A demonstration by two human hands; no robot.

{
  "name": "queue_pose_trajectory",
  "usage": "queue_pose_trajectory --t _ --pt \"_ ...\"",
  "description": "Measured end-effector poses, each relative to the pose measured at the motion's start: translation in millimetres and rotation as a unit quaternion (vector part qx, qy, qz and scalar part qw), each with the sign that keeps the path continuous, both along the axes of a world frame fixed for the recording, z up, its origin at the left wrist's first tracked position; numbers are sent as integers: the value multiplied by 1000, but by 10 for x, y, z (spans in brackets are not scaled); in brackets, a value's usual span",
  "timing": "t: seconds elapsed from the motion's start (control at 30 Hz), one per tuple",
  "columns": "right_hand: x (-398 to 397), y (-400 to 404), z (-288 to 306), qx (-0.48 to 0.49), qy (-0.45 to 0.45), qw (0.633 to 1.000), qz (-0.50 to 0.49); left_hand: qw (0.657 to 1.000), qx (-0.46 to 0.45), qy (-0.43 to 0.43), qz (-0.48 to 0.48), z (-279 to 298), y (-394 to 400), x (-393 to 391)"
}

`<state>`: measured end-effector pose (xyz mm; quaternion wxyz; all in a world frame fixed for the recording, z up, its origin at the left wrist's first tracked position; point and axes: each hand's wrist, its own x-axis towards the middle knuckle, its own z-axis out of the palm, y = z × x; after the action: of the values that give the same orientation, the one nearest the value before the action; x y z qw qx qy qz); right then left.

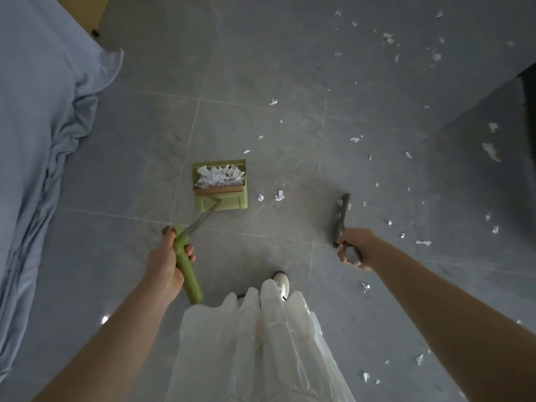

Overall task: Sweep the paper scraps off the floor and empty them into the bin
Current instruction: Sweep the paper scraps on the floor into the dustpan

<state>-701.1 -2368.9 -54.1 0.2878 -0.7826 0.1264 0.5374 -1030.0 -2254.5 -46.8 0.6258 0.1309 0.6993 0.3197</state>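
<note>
My left hand (165, 262) is wrapped round the olive-green plastic grip of the long-handled dustpan (221, 185), fingers curled over its front. My right hand (355, 248) is clamped on the thin dark handle of the grey broom (342, 217), whose head meets the grey tiled floor (261, 68) well right of the pan.

Pan sits flat on the floor; a heap of white paper scraps (217, 174) fills its far half, pressed against the brown strip across the tray. Two loose scraps (279, 195) lie just beside its right edge. Many more scattered scraps (388, 37) run up the right side of the floor and a few sit near my feet.

Risks, as I judge them: the heap is light and piled high, so a tilt or quick lift of the pan could spill it; a hard broom stroke could flick scraps past the pan or towards the pale blue bedsheet (43, 126) on the left.

No bin in view
</note>
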Motion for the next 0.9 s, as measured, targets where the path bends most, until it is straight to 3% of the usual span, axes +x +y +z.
queue_pose_trajectory --t 0.17,0.43,0.77,0.9 --pt "-42 306 65 21 56 998 32 1000 2 9 15 -9 74 146" --pt "75 519 173 41 101 994 -9 999 7 16 41 19 275 318" --pt "17 615 184 3 39 998 43 998 15 14 66 60 593 358" --pt "-175 755 169 9 89 996 7 998 9 19 61 22 782 308"
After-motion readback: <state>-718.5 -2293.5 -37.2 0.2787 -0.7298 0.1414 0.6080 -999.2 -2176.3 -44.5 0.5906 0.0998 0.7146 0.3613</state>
